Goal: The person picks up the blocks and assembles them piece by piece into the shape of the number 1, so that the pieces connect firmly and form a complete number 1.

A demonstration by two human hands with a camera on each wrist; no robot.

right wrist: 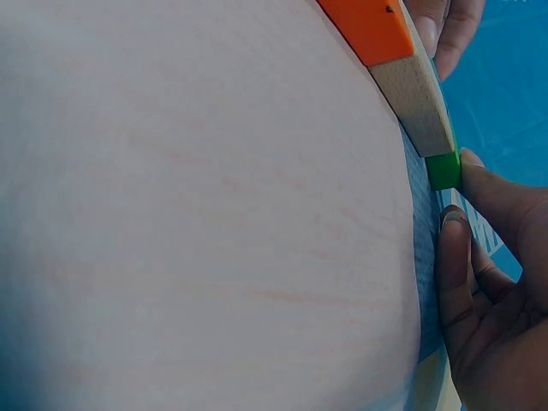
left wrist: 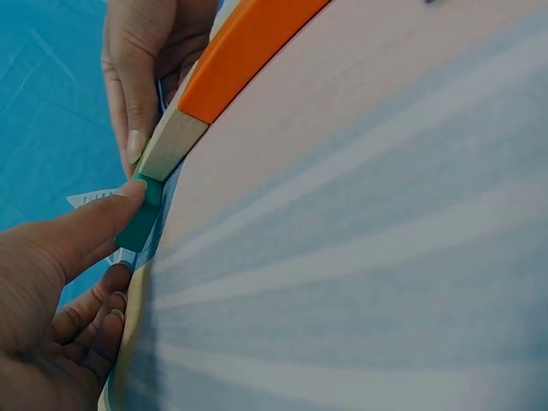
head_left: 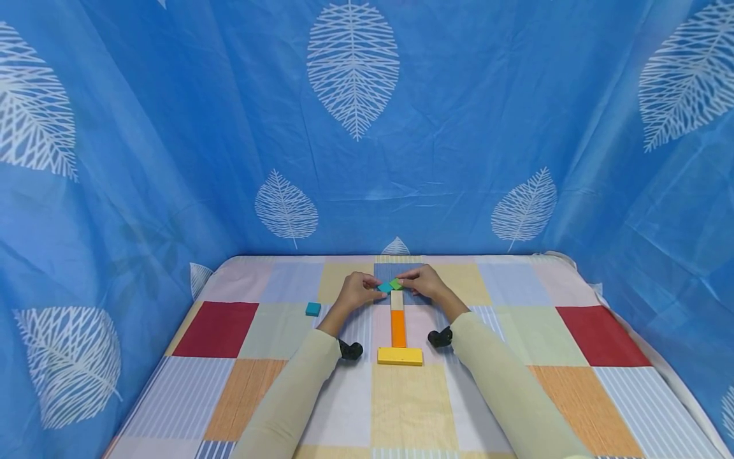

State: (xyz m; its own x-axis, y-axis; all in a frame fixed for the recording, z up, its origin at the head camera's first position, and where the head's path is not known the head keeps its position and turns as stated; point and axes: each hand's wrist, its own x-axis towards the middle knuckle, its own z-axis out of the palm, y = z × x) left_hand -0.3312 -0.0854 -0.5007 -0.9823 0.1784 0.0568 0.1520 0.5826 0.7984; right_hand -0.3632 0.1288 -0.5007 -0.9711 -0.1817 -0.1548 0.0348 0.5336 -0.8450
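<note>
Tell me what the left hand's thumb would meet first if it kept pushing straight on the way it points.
Probably the teal block its thumb already touches, then the plain wooden block beyond; depth is unclear.

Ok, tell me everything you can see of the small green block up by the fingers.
The green block is a small, flat, solid-coloured piece, turned like a diamond. It lies on the patchwork cloth at the far end of the plain wooden block, beside the teal block. A fingertip of the right hand presses its outer side; whether it touches the wooden block is unclear.
</note>
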